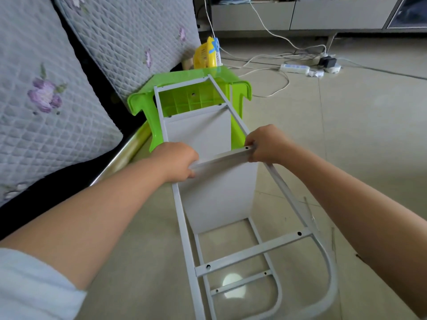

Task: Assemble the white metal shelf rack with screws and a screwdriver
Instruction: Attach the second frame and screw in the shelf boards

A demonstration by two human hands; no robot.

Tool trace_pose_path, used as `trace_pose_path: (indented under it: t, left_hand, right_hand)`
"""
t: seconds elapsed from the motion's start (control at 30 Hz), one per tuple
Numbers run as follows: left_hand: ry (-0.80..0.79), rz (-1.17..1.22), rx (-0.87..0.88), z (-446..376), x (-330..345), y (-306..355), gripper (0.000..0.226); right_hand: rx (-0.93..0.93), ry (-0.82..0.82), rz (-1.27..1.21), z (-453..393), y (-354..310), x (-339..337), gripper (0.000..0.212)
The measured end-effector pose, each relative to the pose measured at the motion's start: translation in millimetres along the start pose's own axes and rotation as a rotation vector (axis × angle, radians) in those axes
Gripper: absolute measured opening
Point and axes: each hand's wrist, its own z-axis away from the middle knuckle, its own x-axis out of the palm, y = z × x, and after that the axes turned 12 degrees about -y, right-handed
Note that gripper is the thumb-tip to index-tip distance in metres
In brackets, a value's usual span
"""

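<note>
Gripping the 2 ends of a white shelf panel's [221,192] folded top edge, both hands hold it between the side rails of the white metal rack [251,252]. The left hand [176,161] has its fingers curled down over the panel's left end, next to the left rail. The right hand [265,144] wraps its fingers round the right end, where the panel meets the right rail; 1 screw hole shows just beside its fingertips. Below the hands the panel hangs down inside the frame, its lower edge above a crossbar with 2 holes. A 2nd panel [198,130] sits farther along the rack, beyond the hands. The rack lies tilted, its far end resting on a green plastic stool [141,102] beside a quilted mattress [46,88], its curved near end down by the tiled floor [346,135].
</note>
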Motion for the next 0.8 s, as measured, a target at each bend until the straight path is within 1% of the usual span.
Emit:
trace_pose_path:
  t: [0.3,0.5,0.63,0.8]
  left_hand:
    - [-0.016,0.011,0.016,1.9,-0.9,-0.8,0.032]
    - [-0.023,0.018,0.021,2.5,-0.8,-0.9,0.035]
    - [-0.027,0.029,0.013,3.0,-0.4,-0.6,0.044]
    - [-0.028,0.017,0.005,4.9,-2.9,1.6,0.040]
  right_hand:
    - [-0.016,-0.006,0.014,3.2,-0.9,-3.6,0.027]
    - [-0.016,-0.009,0.019,3.7,-1.5,-2.8,0.029]
    - [-0.017,-0.005,0.028,5.1,-1.1,-3.0,0.029]
    - [-0.023,-0.002,0.034,6.5,-0.8,-4.3,0.029]
